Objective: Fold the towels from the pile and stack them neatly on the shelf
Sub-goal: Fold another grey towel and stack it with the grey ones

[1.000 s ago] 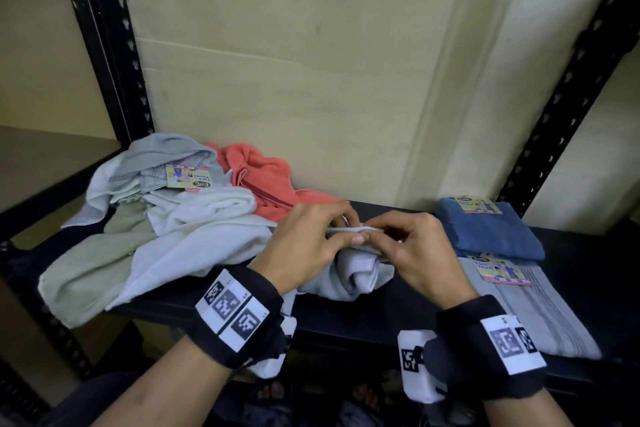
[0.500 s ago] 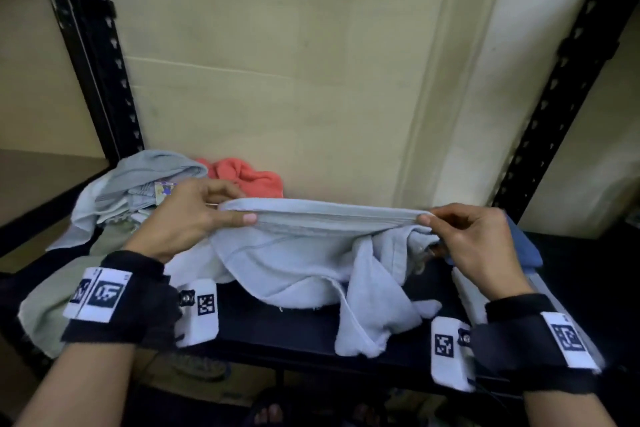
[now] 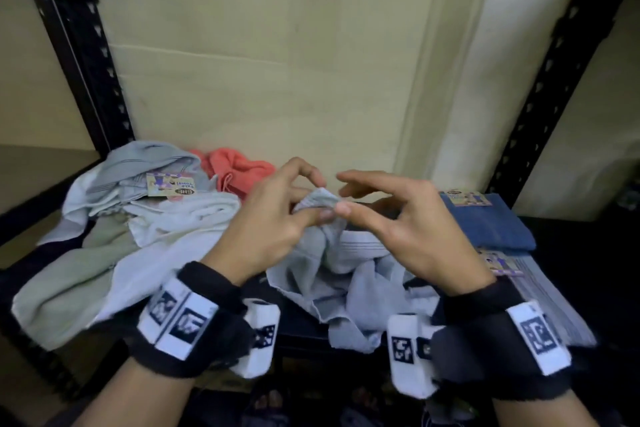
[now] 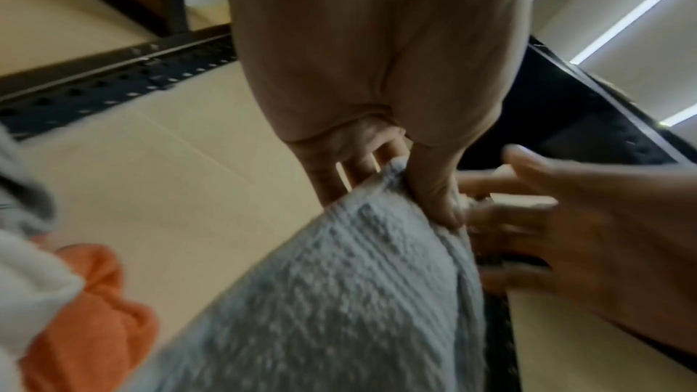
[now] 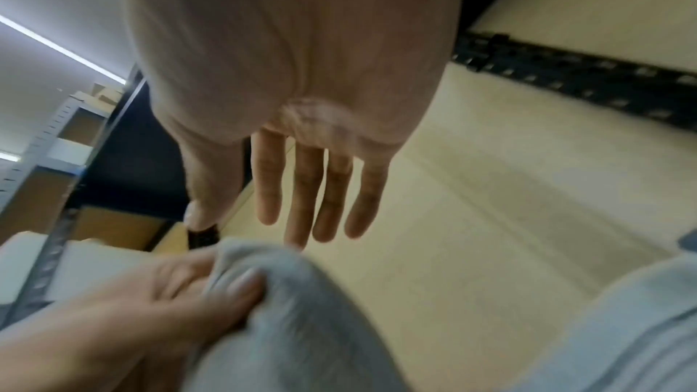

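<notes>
A light blue-grey towel [image 3: 346, 274] hangs crumpled over the front of the black shelf [image 3: 581, 246]. My left hand [image 3: 308, 204] pinches its bunched top edge between thumb and fingers, raised above the shelf. The left wrist view shows the thumb [image 4: 437, 190] pressed on the towel [image 4: 339, 294]. My right hand [image 3: 346, 192] hovers just right of that pinch with its fingers straight and holding nothing. In the right wrist view its fingers [image 5: 313, 195] spread above the towel [image 5: 301, 309] and the left hand [image 5: 169, 294].
The unfolded pile [image 3: 156, 218] of white, grey and pale green towels lies at the left, with a coral towel [image 3: 239, 166] behind it. A folded blue towel [image 3: 485, 222] and a folded grey striped towel [image 3: 547, 295] lie at the right. Black posts [image 3: 86, 62] frame the shelf.
Half a second ago both hands held the towel's top edge stretched wide. They have since come together at the middle; the left hand holds the gathered edge and the right has let go.
</notes>
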